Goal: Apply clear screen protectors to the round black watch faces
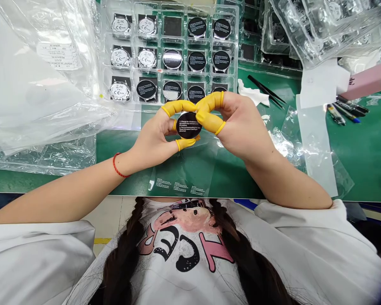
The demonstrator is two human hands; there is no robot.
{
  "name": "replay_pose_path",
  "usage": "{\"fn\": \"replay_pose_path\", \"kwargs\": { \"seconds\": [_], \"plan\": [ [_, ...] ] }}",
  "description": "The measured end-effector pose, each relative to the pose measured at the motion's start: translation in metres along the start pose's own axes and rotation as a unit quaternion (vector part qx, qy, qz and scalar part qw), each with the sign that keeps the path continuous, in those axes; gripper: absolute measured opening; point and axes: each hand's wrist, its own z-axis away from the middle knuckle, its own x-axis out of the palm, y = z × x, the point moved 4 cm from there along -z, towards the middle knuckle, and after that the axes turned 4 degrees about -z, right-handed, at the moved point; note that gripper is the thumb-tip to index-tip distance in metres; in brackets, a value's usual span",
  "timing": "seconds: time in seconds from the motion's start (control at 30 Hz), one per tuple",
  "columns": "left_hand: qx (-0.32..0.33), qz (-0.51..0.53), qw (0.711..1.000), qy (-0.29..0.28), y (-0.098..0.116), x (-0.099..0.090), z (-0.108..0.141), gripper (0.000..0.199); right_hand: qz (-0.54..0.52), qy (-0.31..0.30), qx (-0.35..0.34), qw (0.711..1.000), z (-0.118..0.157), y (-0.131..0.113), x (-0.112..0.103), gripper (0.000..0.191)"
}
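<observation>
A round black watch face (189, 126) with white printed text is held between my hands above the green table. My left hand (165, 135), in yellow finger cots, grips it by its edge with thumb and fingers. At its upper right edge, the yellow-covered thumb and index finger of my right hand (231, 120) are pinched together; what lies between those fingertips is too small to make out. Just beyond my hands sits a clear plastic tray (104, 46) of round watches, some showing black faces with text, others silver backs. A clear film sheet (180, 169) with small white text lies below my hands.
Clear plastic bags (41, 97) cover the left side. Black tweezers (266, 91) and crumpled white tissue (253, 94) lie right of the tray. Farther right are pens (346, 111), a pink box (371, 80) and stacked clear trays (330, 29). The green table's (114, 182) front edge is close to my body.
</observation>
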Motion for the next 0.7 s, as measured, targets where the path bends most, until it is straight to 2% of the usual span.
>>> {"fn": "replay_pose_path", "kwargs": {
  "seconds": [0.33,0.7],
  "plan": [
    [0.068,-0.013,0.997,-0.013,-0.0051,-0.0014,-0.0009,0.059,-0.009,0.012,-0.005,1.000,0.0014,-0.0025,0.0001,0.025],
    [0.067,-0.032,0.997,-0.013,-0.0055,-0.0020,-0.0003,0.058,0.005,0.010,-0.002,1.000,0.0021,-0.0001,0.0001,0.022]
  ]
}}
